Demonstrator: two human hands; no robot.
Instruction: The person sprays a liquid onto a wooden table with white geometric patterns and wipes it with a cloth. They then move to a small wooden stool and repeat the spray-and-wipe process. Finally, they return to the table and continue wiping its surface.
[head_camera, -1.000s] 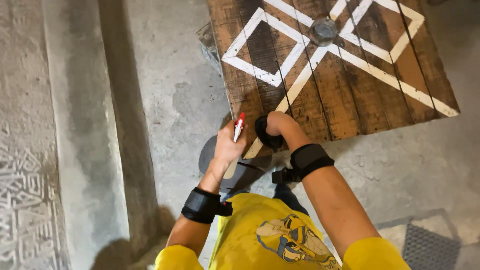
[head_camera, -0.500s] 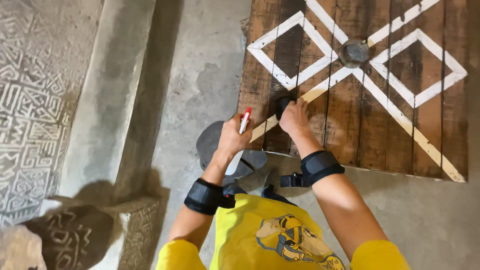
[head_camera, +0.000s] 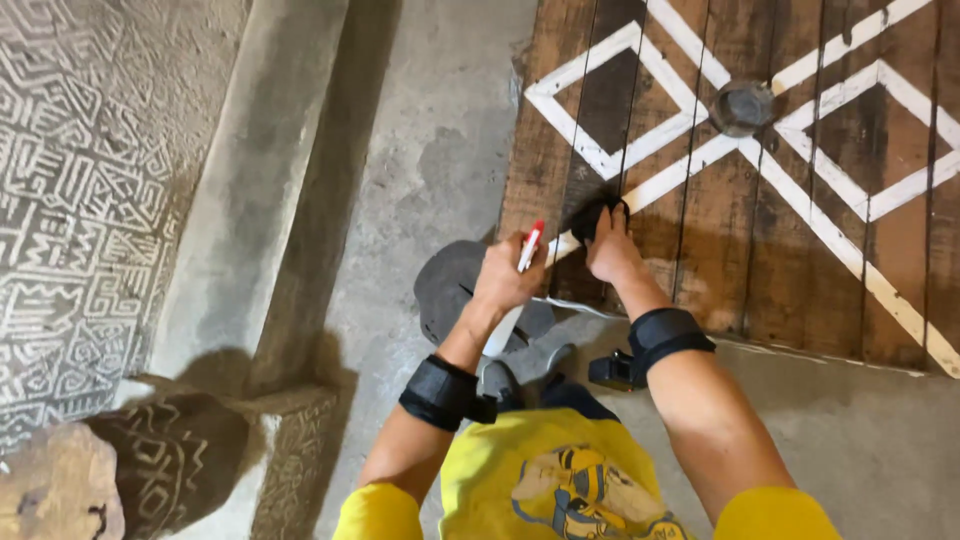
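My left hand (head_camera: 505, 275) is closed around a red-and-white marker pen (head_camera: 529, 246), its tip pointing up, at the near-left corner of a dark wooden panel (head_camera: 760, 250) painted with white diamond lines. My right hand (head_camera: 608, 245) presses a dark round pad (head_camera: 590, 215) against the wood beside a white stripe. Both wrists wear black bands. A white strip lies along the panel's near edge under my hands.
A round grey metal knob (head_camera: 742, 106) sits at the centre of the white pattern. A dark grey disc (head_camera: 450, 290) lies on the concrete floor below my left hand. A concrete kerb (head_camera: 250, 190) and carved patterned stone (head_camera: 90, 200) lie to the left.
The view has swung closer to the panel. My right hand has slid the dark pad a little farther onto the wood; my left hand keeps the marker beside it.
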